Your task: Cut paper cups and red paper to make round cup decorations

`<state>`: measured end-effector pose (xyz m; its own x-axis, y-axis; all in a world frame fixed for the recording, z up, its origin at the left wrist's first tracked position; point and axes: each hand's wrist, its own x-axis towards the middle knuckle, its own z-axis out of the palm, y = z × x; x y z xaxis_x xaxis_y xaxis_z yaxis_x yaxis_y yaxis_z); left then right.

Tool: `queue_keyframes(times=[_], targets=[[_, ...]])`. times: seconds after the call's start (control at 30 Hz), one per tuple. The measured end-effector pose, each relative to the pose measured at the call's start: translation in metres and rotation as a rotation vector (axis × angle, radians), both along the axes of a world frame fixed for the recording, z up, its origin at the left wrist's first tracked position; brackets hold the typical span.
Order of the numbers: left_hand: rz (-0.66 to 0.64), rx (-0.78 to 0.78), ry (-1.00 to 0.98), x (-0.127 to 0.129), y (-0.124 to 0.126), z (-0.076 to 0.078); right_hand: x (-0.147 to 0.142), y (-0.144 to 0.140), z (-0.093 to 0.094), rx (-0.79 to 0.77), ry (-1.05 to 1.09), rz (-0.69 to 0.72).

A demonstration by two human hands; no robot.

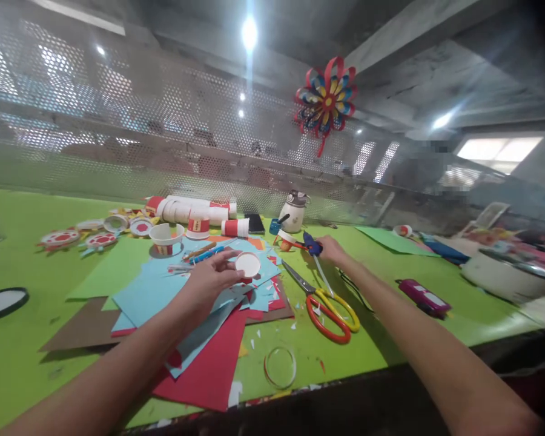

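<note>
My left hand (209, 280), above the coloured paper, is closed with fingertips and thumb on a cut paper cup base (247, 265), its round white face showing and a little red at its edge. My right hand (330, 249) is wrapped round a blue glue gun (313, 244), whose nozzle points left. A pale strip hangs below the gun. Close to the nozzle lies another white cup piece (287, 238) with orange-red parts. Below the gun rest scissors (330, 315) with one red and one yellow handle, blades slightly apart.
Light-blue paper sheets (149, 284) and red paper (204, 369) cover the middle. Stacked paper cups (195, 212), a bottle (293, 211) and decorated cup pieces (100, 241) stand behind. A clear ring (280, 367) lies near the front edge, a purple object (424, 297) at right.
</note>
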<state>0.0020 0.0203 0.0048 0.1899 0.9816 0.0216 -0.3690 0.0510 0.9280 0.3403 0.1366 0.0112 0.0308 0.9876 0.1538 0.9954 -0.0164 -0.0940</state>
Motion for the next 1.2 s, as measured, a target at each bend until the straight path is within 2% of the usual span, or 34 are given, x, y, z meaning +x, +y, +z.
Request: queue_keyframes(times=[0.13, 0.3, 0.4, 0.53, 0.6, 0.7, 0.83, 0.9, 0.97, 1.03, 1.2], targets=[[0.011, -0.03, -0.035, -0.001, 0.0, 0.001, 0.008, 0.01, -0.008, -0.084, -0.062, 0.055], [-0.017, -0.037, -0.026, -0.001, 0.001, 0.001, 0.013, 0.017, -0.01, -0.1, -0.059, 0.1], [-0.03, -0.049, -0.035, 0.0, 0.0, 0.002, 0.014, 0.016, -0.005, -0.086, -0.012, 0.121], [-0.055, -0.076, -0.071, 0.001, -0.001, 0.004, 0.007, 0.003, 0.01, -0.009, 0.115, 0.134], [-0.073, -0.092, -0.094, 0.001, -0.002, 0.004, -0.007, -0.012, 0.02, 0.051, 0.212, 0.15], [-0.103, -0.102, -0.124, 0.001, -0.004, 0.005, -0.047, -0.048, 0.029, 0.104, 0.413, 0.221], [-0.078, -0.057, -0.177, 0.002, -0.005, 0.006, -0.111, -0.098, 0.027, -0.045, 0.679, 0.45], [-0.06, 0.009, -0.21, 0.003, -0.005, 0.006, -0.133, -0.114, 0.02, -0.136, 0.794, 0.51], [-0.051, 0.062, -0.226, 0.004, -0.005, 0.006, -0.145, -0.122, 0.013, -0.279, 1.125, 0.513], [-0.042, 0.09, -0.222, 0.005, -0.006, 0.005, -0.15, -0.125, 0.007, -0.344, 1.332, 0.489], [0.007, 0.118, -0.201, 0.008, -0.01, 0.007, -0.155, -0.127, 0.004, -0.344, 1.521, 0.454]])
